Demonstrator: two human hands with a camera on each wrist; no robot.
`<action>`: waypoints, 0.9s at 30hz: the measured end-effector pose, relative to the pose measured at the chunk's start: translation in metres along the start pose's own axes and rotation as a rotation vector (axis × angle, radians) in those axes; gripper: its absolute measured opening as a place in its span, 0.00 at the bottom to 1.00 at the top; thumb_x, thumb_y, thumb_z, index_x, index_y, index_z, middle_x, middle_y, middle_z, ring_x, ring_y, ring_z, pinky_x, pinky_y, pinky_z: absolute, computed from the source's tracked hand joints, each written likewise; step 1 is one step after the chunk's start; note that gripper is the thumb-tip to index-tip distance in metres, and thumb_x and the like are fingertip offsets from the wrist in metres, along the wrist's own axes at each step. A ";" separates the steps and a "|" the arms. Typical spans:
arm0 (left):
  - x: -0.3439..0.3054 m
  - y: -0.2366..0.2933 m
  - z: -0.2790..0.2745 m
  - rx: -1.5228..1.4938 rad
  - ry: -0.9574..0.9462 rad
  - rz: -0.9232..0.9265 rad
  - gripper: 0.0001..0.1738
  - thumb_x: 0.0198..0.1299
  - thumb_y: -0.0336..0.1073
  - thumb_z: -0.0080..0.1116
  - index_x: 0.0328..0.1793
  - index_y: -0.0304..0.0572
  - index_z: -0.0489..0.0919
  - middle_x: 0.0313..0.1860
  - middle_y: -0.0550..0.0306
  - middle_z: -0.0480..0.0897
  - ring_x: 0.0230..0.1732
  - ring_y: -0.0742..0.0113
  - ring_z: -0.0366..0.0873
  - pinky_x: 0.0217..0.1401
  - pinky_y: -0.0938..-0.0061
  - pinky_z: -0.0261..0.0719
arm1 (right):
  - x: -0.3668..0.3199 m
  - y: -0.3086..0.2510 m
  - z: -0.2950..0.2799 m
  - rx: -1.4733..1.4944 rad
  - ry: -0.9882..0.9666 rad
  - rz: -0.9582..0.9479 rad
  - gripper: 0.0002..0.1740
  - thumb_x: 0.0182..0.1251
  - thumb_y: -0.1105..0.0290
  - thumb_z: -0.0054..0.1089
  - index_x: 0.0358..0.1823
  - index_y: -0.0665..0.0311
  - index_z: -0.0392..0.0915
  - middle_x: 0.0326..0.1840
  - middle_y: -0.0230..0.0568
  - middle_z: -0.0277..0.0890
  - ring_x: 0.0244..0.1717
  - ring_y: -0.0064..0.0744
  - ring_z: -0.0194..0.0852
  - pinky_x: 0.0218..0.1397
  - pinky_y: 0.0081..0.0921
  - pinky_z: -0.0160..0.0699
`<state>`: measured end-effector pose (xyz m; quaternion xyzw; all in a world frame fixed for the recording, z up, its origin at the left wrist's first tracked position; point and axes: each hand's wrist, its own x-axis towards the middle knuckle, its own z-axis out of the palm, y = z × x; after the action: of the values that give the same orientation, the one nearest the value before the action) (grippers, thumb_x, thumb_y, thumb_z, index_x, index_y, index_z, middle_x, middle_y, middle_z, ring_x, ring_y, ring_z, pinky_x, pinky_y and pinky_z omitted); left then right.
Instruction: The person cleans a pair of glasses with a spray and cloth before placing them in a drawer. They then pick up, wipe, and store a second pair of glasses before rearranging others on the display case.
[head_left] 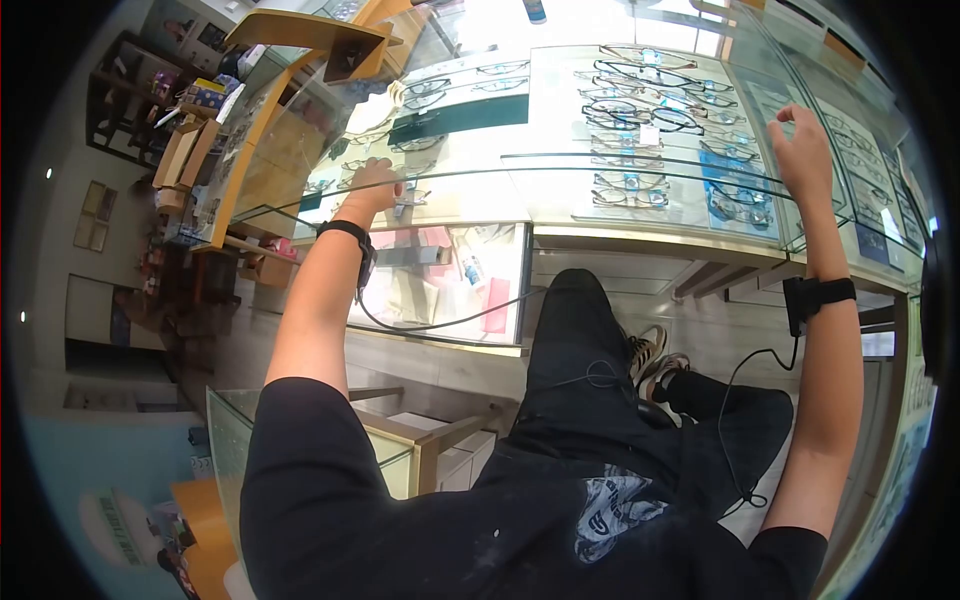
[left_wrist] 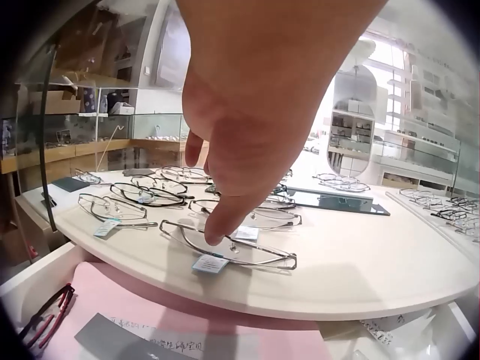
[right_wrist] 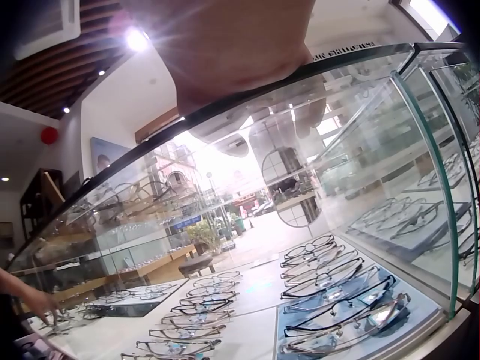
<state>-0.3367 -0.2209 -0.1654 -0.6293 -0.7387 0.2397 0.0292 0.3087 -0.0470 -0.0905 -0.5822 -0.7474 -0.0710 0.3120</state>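
My left hand [head_left: 372, 190] reaches down into the glass display case, over glasses at the left. In the left wrist view the left hand [left_wrist: 251, 146] has its thumb pointing down at the nearest pair of glasses [left_wrist: 259, 262]; whether it touches them is unclear, and most fingers are hidden behind the palm. That pair bears a small pale tag [left_wrist: 210, 263]. My right hand [head_left: 805, 155] is at the case's right side, fingers loosely bent. From the right wrist, the right hand [right_wrist: 232, 49] lies against the glass top edge, with fingertips seen through the glass.
Rows of glasses [head_left: 630, 115] lie inside the case, several on a blue sheet [head_left: 740, 190]. A dark green tray [head_left: 470, 120] lies behind the left hand. Below is an open drawer with pink paper [left_wrist: 97, 300]. Glass panels [right_wrist: 427, 150] and their edges surround the right hand.
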 end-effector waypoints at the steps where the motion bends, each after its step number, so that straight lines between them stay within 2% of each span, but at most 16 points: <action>1: 0.002 0.000 0.002 0.014 0.005 0.001 0.10 0.46 0.36 0.77 0.36 0.63 0.90 0.73 0.55 0.77 0.77 0.50 0.67 0.71 0.56 0.76 | 0.000 0.000 0.000 -0.002 0.000 0.000 0.15 0.70 0.59 0.59 0.49 0.63 0.81 0.55 0.47 0.82 0.58 0.53 0.79 0.62 0.46 0.76; 8: 0.017 -0.007 0.016 0.001 0.134 0.097 0.07 0.46 0.36 0.76 0.32 0.61 0.90 0.73 0.57 0.79 0.74 0.51 0.71 0.70 0.59 0.77 | -0.001 -0.002 -0.001 -0.006 0.003 0.008 0.15 0.70 0.59 0.58 0.48 0.63 0.80 0.55 0.47 0.81 0.58 0.53 0.79 0.62 0.45 0.76; 10: 0.021 -0.008 0.017 -0.038 0.183 0.146 0.04 0.48 0.38 0.74 0.31 0.58 0.90 0.65 0.56 0.84 0.70 0.52 0.74 0.67 0.60 0.79 | -0.002 -0.002 -0.002 -0.008 0.001 0.018 0.15 0.70 0.59 0.58 0.48 0.63 0.80 0.55 0.47 0.81 0.58 0.53 0.78 0.62 0.45 0.75; 11: 0.024 -0.008 0.017 -0.037 0.184 0.151 0.04 0.48 0.38 0.74 0.31 0.58 0.90 0.65 0.56 0.84 0.70 0.52 0.74 0.67 0.60 0.79 | -0.001 -0.001 -0.002 0.004 0.009 0.000 0.15 0.70 0.59 0.58 0.48 0.63 0.80 0.55 0.47 0.81 0.58 0.54 0.78 0.62 0.45 0.75; 13: 0.028 -0.009 0.017 -0.139 0.116 0.143 0.04 0.48 0.38 0.73 0.32 0.54 0.90 0.57 0.55 0.87 0.66 0.52 0.77 0.64 0.60 0.80 | -0.001 -0.001 -0.002 0.013 0.018 -0.015 0.15 0.70 0.60 0.58 0.48 0.63 0.80 0.54 0.48 0.82 0.58 0.54 0.78 0.63 0.45 0.75; 14: 0.030 -0.009 0.017 -0.138 0.119 0.147 0.04 0.48 0.38 0.73 0.32 0.54 0.90 0.57 0.55 0.87 0.66 0.52 0.77 0.64 0.60 0.80 | -0.002 -0.001 -0.002 0.023 0.024 -0.018 0.15 0.70 0.60 0.58 0.48 0.63 0.80 0.54 0.48 0.82 0.58 0.54 0.78 0.63 0.45 0.75; 16: 0.028 -0.008 0.015 -0.156 0.112 0.136 0.07 0.48 0.39 0.74 0.35 0.52 0.91 0.47 0.54 0.88 0.60 0.50 0.79 0.62 0.59 0.81 | -0.001 -0.001 -0.001 0.032 0.033 -0.019 0.15 0.69 0.60 0.58 0.48 0.64 0.80 0.54 0.48 0.82 0.58 0.54 0.78 0.63 0.44 0.75; 17: 0.027 -0.006 0.013 -0.154 0.115 0.139 0.07 0.48 0.39 0.74 0.35 0.52 0.91 0.47 0.54 0.88 0.60 0.50 0.79 0.62 0.59 0.81 | -0.001 -0.001 -0.001 0.028 0.035 -0.019 0.15 0.69 0.60 0.58 0.48 0.64 0.80 0.54 0.48 0.82 0.58 0.54 0.78 0.63 0.44 0.75; 19: 0.024 -0.004 0.011 -0.127 0.118 0.127 0.10 0.48 0.41 0.75 0.37 0.50 0.92 0.40 0.51 0.89 0.53 0.49 0.83 0.56 0.59 0.83 | -0.001 0.000 0.000 0.023 0.038 -0.019 0.15 0.69 0.60 0.58 0.48 0.64 0.80 0.54 0.49 0.82 0.58 0.54 0.78 0.63 0.44 0.74; 20: 0.024 -0.004 0.011 -0.127 0.118 0.128 0.10 0.48 0.41 0.75 0.37 0.50 0.92 0.40 0.51 0.89 0.53 0.49 0.83 0.56 0.59 0.83 | -0.001 0.000 0.000 0.018 0.035 -0.017 0.15 0.69 0.60 0.58 0.48 0.64 0.81 0.54 0.49 0.82 0.58 0.53 0.78 0.63 0.44 0.75; 22: 0.023 -0.004 0.007 -0.420 0.023 0.068 0.13 0.49 0.43 0.76 0.39 0.47 0.92 0.35 0.49 0.89 0.42 0.49 0.86 0.49 0.60 0.84 | -0.001 0.000 0.000 0.015 0.034 -0.015 0.15 0.69 0.60 0.58 0.47 0.64 0.81 0.54 0.49 0.82 0.58 0.53 0.78 0.63 0.44 0.75; 23: 0.021 -0.003 0.003 -0.418 0.025 0.067 0.13 0.49 0.43 0.76 0.39 0.47 0.92 0.35 0.49 0.89 0.42 0.49 0.86 0.49 0.60 0.84 | -0.001 0.001 0.000 0.020 0.035 -0.022 0.15 0.69 0.60 0.58 0.47 0.64 0.81 0.54 0.48 0.82 0.58 0.53 0.78 0.63 0.44 0.75; 25: 0.017 0.001 -0.005 -0.558 -0.101 -0.012 0.14 0.48 0.44 0.73 0.39 0.48 0.93 0.39 0.48 0.91 0.40 0.52 0.89 0.47 0.62 0.86 | -0.001 0.001 0.000 0.024 0.038 -0.028 0.15 0.69 0.60 0.58 0.47 0.64 0.81 0.54 0.48 0.82 0.58 0.53 0.79 0.63 0.44 0.75; 27: 0.013 0.008 -0.012 -0.591 -0.117 0.010 0.14 0.48 0.44 0.74 0.39 0.47 0.92 0.36 0.49 0.90 0.38 0.52 0.87 0.46 0.63 0.84 | -0.002 -0.002 0.000 0.030 0.043 -0.027 0.15 0.69 0.60 0.58 0.47 0.64 0.81 0.54 0.48 0.82 0.57 0.53 0.79 0.62 0.44 0.76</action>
<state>-0.3276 -0.2042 -0.1609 -0.5993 -0.7738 0.0504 -0.1991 0.3075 -0.0491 -0.0906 -0.5658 -0.7491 -0.0763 0.3360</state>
